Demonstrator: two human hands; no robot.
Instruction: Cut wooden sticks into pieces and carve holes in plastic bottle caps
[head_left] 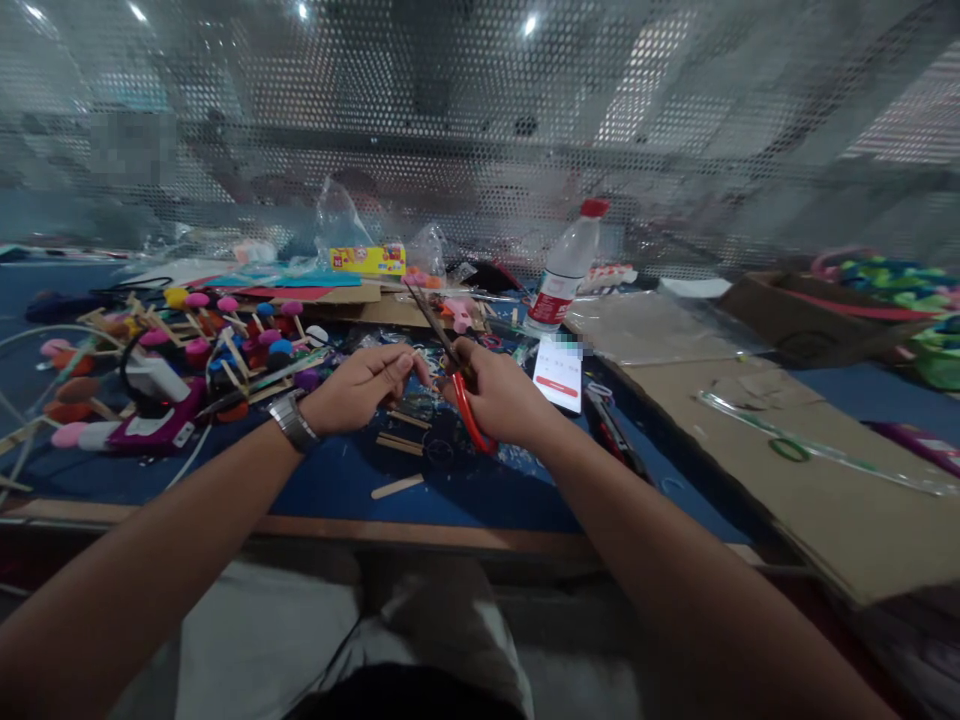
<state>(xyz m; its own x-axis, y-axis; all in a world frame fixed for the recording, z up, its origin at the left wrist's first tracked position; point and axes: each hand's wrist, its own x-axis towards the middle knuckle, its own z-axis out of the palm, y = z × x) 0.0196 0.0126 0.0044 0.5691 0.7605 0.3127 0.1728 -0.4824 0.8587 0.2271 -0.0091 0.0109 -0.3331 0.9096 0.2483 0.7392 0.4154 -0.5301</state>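
My right hand (510, 392) is wrapped round a pair of scissors (471, 418) with red handles, the dark blades pointing up and away to the left. Close by on the left, my left hand (360, 388) is closed in a pinch, with a metal-banded watch on its wrist. Whatever is between its fingertips is too small to make out. Below the hands, several flat wooden craft sticks (397, 487) lie on the blue tabletop (480, 495). Small scraps are scattered around and behind the fingers.
At left stands a cluster of colourful stick-and-ball pieces (199, 345) beside a purple box (161, 425). A bottle (564, 270) with a red cap, a lit phone (557, 375) and a cutter-like tool (615, 430) are right of my hands. Cardboard (817, 500) covers the right side.
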